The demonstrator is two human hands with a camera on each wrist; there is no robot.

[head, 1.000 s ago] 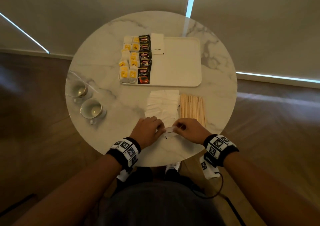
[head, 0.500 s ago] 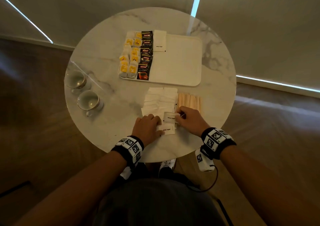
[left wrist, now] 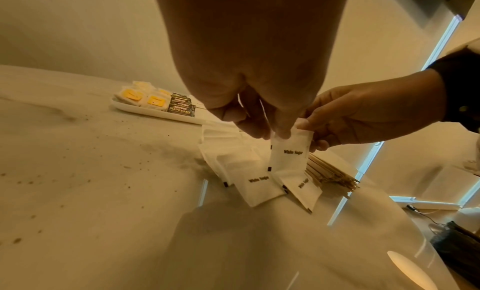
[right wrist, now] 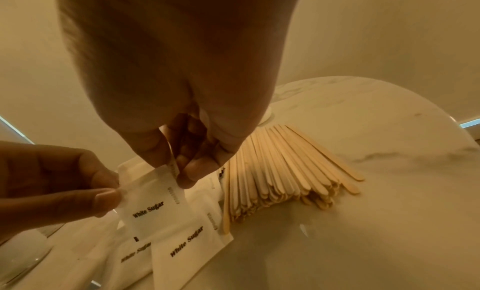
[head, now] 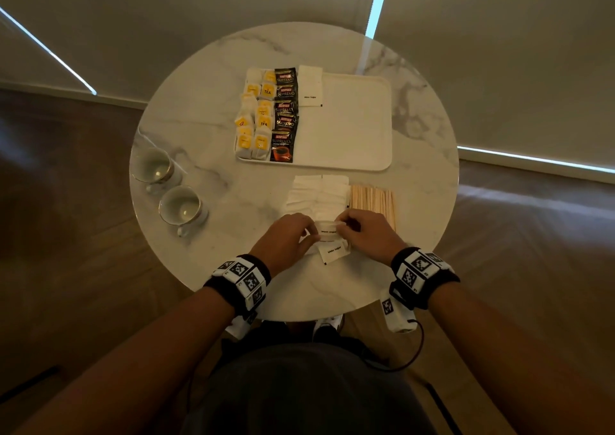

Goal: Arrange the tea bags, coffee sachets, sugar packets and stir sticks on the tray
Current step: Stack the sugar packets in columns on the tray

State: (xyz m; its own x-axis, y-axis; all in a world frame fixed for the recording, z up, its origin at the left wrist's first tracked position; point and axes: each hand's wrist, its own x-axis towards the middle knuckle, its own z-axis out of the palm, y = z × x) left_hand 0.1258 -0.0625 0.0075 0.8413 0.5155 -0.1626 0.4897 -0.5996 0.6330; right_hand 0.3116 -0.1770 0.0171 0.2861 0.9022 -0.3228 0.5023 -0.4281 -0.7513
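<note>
A big round marble table [head: 233, 221] fills the middle of the head view. On its upper half sits a white tray [head: 352, 128], w/ most of its right part bare. Along the tray's left side lie two rows of tea bags [head: 254, 118] w/ yellow tags, then a column of black coffee sachets [head: 283, 115] just right of them, and one white sugar packet on the tray [head: 310, 85] at the top, touching the coffee column. Two cups [head: 179, 206] stand at the left edge of the table, well apart from the tray. Below the tray, in the middle of the frame, lies a pile of sugar packets [head: 316, 194], and just right of it a bunch of wooden stir sticks [head: 372, 199], side by side. At the bottom of that pile both hands meet. The left hand [head: 286, 239] and right hand [head: 366, 234] both pinch one held sugar packet [left wrist: 288, 157] by its top edge, thumb & fingertips, left hand on one corner, right hand on the other. In the left wrist view it hangs upright, lifted just above two more packets [left wrist: 259, 190] that lie flat on the table, each w/ "White Sugar" printed on it. The sticks fan out right behind the right hand in the right wrist view.
</note>
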